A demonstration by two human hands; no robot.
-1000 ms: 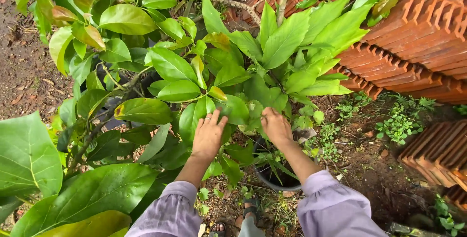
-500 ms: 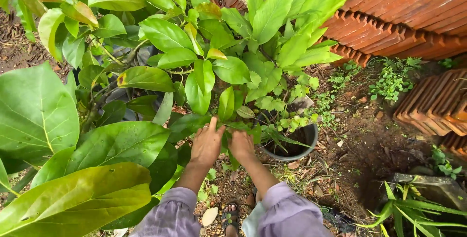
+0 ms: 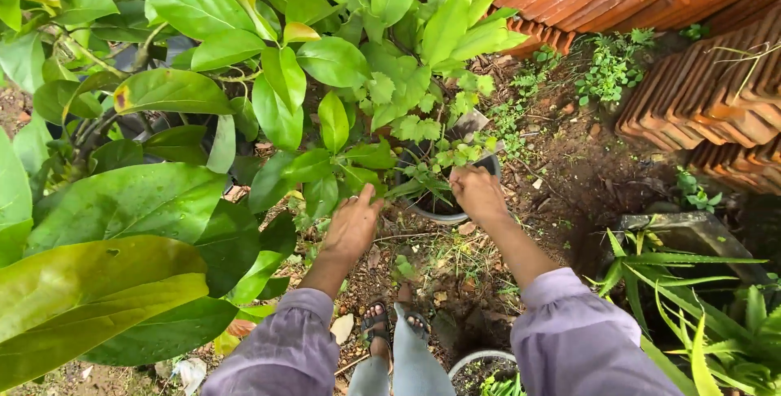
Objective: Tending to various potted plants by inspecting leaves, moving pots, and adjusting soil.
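A small black pot with a leafy green plant stands on the soil in front of me. My right hand is closed on the pot's right rim. My left hand is to the left of the pot, fingers spread, touching the low leaves of a shrub and holding nothing that I can see. Purple sleeves cover both forearms. The leaves hide part of the pot's far rim.
Stacked terracotta roof tiles fill the upper right. A shrub with large glossy leaves crowds the left. A grey stone block, a spiky plant and another pot sit at lower right. My sandalled feet stand below.
My right hand has moved from beside the left hand, left of the pot, over to the pot's right rim. The view has shifted, so the pot now lies higher in the frame.
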